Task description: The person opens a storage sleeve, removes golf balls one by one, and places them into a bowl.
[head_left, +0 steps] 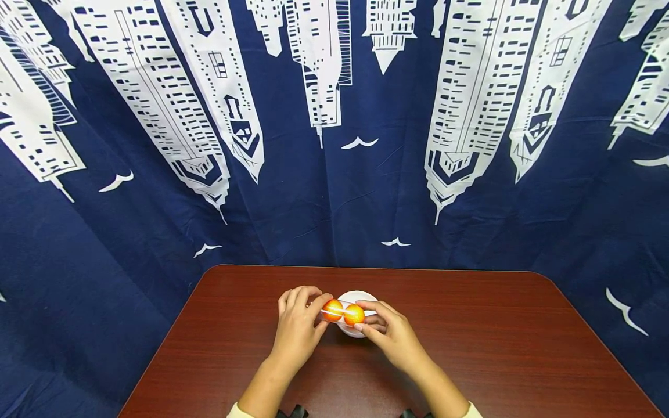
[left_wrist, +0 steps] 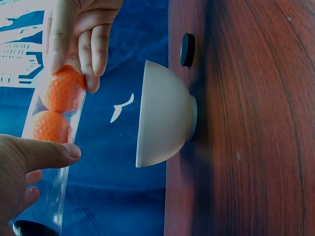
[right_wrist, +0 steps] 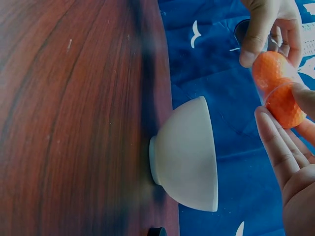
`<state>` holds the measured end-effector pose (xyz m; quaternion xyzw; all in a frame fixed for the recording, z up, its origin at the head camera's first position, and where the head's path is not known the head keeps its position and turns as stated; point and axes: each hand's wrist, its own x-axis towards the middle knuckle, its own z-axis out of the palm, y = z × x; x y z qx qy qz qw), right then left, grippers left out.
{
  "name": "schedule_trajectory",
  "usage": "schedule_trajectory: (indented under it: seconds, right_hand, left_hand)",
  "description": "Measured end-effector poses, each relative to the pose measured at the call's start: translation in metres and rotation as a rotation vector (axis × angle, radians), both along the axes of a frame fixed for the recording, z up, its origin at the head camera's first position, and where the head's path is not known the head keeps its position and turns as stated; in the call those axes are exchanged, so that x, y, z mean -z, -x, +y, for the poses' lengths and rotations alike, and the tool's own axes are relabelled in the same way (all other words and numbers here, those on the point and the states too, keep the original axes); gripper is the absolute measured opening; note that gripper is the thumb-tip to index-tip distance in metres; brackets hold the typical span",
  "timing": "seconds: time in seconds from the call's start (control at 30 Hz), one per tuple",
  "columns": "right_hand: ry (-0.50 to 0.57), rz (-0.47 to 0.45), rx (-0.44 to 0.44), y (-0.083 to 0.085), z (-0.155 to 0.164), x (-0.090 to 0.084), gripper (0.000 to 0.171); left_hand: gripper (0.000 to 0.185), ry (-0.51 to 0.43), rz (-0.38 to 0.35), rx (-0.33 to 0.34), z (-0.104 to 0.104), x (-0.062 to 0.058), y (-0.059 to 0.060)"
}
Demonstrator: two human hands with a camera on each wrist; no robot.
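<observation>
A clear plastic tube (left_wrist: 54, 172) with two orange dimpled balls in it hangs just above a white bowl (head_left: 355, 297) on the brown table (head_left: 470, 337). My left hand (head_left: 316, 310) grips the tube, thumb (left_wrist: 49, 152) on its side by the inner ball (left_wrist: 49, 127). My right hand (head_left: 368, 316) pinches the outer ball (left_wrist: 66, 88) at the tube's mouth. In the right wrist view that ball (right_wrist: 285, 103) lies between the fingers (right_wrist: 275, 142) and thumb, with the bowl (right_wrist: 189, 155) below. The tube's far end (left_wrist: 29, 228) is dark.
A small black round thing (left_wrist: 187, 49) lies on the table beside the bowl. A blue cloth (head_left: 334, 191) printed with white buildings hangs close behind the table's far edge. Bare tabletop spreads left and right of the hands.
</observation>
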<state>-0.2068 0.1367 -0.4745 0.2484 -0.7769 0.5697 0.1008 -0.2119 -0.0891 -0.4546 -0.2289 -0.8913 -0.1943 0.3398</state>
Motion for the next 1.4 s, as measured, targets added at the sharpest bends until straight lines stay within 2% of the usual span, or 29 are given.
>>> schedule_trajectory:
  seconds: [0.33,0.53,0.7,0.87,1.1,1.4]
  right_hand:
    - [0.002,0.041,-0.006,0.000,0.000,-0.002,0.043]
    - [0.029,0.047,-0.019,0.001,0.000,-0.004,0.043]
    - [0.031,0.068,0.002,0.001,0.001,-0.007,0.043]
    - [0.026,0.098,0.028,0.003,0.004,-0.008,0.043]
    - [0.013,0.082,0.068,0.005,0.008,-0.012,0.043]
    - [0.002,0.136,0.065,0.010,0.011,-0.015,0.045]
  left_hand:
    - [0.059,-0.010,-0.013,-0.010,0.000,0.001,0.001]
    - [0.059,-0.054,-0.026,-0.013,0.001,0.003,0.002]
    - [0.060,-0.104,-0.042,-0.011,0.001,0.006,0.003]
    - [0.059,-0.156,-0.078,-0.003,0.001,0.008,0.004]
    - [0.059,-0.207,-0.132,-0.013,0.001,0.011,0.004]
    - [0.058,-0.299,-0.212,-0.010,0.001,0.013,0.005]
